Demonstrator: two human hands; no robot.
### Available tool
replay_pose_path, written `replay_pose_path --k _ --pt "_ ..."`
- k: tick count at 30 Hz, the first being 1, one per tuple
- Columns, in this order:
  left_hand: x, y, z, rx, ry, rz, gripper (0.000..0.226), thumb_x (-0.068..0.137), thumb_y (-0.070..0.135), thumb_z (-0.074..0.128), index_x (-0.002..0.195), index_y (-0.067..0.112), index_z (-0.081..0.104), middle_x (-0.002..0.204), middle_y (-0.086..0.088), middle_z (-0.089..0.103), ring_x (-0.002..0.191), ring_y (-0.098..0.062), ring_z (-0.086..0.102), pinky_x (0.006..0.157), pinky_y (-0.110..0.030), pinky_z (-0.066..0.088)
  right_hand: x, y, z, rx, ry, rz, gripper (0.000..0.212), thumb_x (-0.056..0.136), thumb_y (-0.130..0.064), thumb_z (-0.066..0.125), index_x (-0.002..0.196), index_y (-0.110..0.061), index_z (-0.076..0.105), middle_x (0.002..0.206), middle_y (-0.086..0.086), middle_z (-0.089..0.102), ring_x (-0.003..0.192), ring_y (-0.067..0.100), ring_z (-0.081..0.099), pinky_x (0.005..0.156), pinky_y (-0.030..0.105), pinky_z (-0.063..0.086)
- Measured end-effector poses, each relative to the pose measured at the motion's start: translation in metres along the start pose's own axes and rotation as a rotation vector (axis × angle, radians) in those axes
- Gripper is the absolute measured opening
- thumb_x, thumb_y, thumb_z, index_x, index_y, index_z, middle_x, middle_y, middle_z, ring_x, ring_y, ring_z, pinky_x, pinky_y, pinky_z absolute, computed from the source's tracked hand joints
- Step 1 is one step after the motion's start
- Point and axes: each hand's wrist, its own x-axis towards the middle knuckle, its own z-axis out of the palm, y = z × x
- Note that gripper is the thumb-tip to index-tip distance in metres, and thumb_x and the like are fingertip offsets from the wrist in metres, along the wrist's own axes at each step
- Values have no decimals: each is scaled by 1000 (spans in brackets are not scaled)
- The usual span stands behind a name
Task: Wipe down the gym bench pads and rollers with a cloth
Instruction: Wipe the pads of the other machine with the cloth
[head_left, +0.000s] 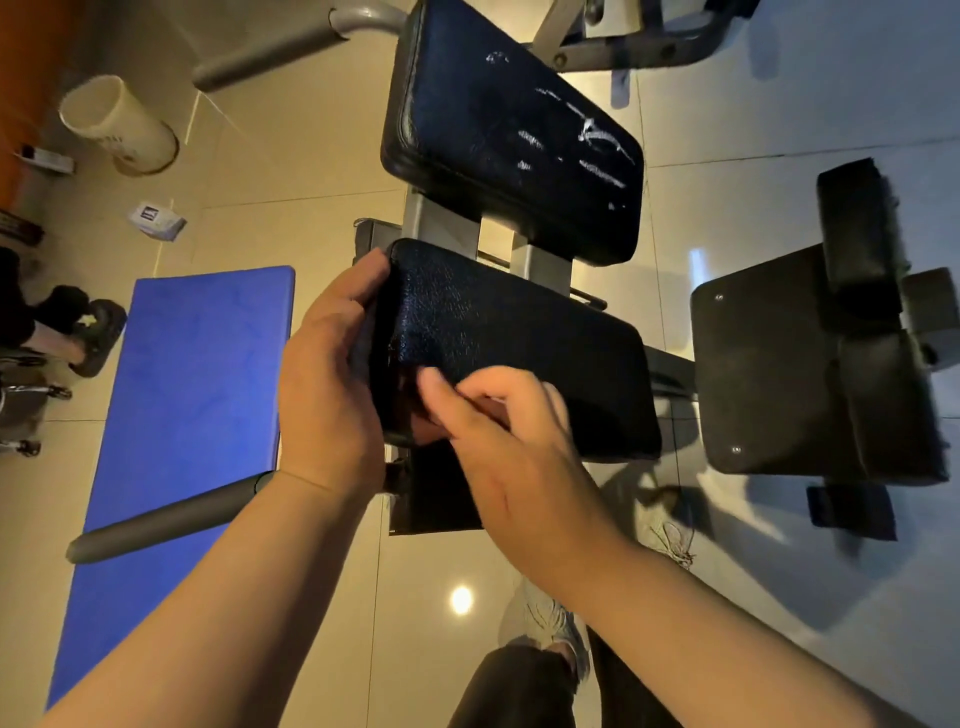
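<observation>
The near bench pad (519, 353), black with a pebbled skin, lies slantwise just in front of me, and both my hands are at its left end. My left hand (332, 374) grips that end, thumb up by the far corner and fingers curled round the side. My right hand (498, 431) sits on the pad's near left corner with its fingers bent inward; it is blurred, and a dark reddish patch (441, 415) shows under the fingertips. I cannot tell whether that is a cloth, or whether my fingers are closed on it. Just beyond, apart from the near pad across a gap, is the far bench pad (509, 130), also black, with white scuffs across its right half. Grey frame posts (436, 218) show in the gap between the two. To the right, apart from both pads, stands another black padded block (769, 364) with a black roller (857, 244) against its far right side. A grey foam-covered bar (171, 519) juts out to the left below my left wrist, over a blue mat (197, 374) lying on the tiled floor (291, 197). Far left stands a pale cylindrical bin (119, 124), with a small white packet (156, 221) nearer on the tiles. My grey shoe (550, 618) shows below, between my forearms.
</observation>
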Motion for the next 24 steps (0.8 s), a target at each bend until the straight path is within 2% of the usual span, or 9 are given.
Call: replay_pose_path --k 2,4,6,8,9,14,18,22,24 --pt "-1 1 1 4 -50 1 44 90 17 39 124 11 65 128 -4 67 121 -16 62 98 -31 50 -4 17 -2 61 66 182 42 100 -18 48 142 -19 49 125 2 41 114 23 42 89 32 49" --pt "-3 1 3 101 -73 60 42 89 13 38 118 18 68 123 1 69 120 -14 61 92 -24 50 14 27 -2 197 229 456 32 101 -25 46 128 -12 60 122 2 41 110 18 45 90 33 50" --pt "-4 -3 5 208 -68 113 45 83 7 44 119 22 68 124 1 67 123 -15 59 92 -24 50 40 29 -4 251 255 608 30 103 -28 44 127 -19 60 120 -1 40 100 9 48 86 29 50" --pt "-3 -6 5 252 -73 137 52 76 2 49 118 26 68 127 0 66 125 -18 57 96 -28 49 52 25 -5 273 203 565 39 105 -33 39 143 -37 45 120 -10 35 99 0 45 80 14 44" --pt "-2 -8 4 272 -76 139 54 75 0 51 117 28 68 127 1 66 125 -18 58 96 -29 50 50 22 -5 300 184 524 40 104 -34 39 144 -41 43 120 -11 34 102 0 44 82 13 42" --pt "4 -7 -3 442 -122 111 56 81 6 57 133 25 61 137 9 60 130 -9 53 108 -37 46 14 37 2 -8 137 435 48 100 -38 40 147 -34 42 130 -3 35 119 14 32 101 38 39" --pt "4 -7 -2 696 -156 209 49 94 17 59 142 25 53 146 15 50 138 -3 42 116 -35 37 21 29 2 198 156 624 47 103 -26 42 150 -27 38 133 -4 33 112 6 37 93 21 45" --pt "2 -7 -1 901 -93 322 47 98 24 60 144 22 51 150 15 46 138 4 38 114 -15 31 25 -1 4 303 144 495 47 104 -22 43 150 -28 39 135 -5 33 116 3 39 99 19 41" --pt "5 -5 -7 882 -91 298 45 99 22 60 143 24 52 149 17 46 137 5 39 115 -21 33 21 -7 4 297 108 428 48 104 -21 43 151 -28 37 135 -7 32 122 5 34 102 18 39"
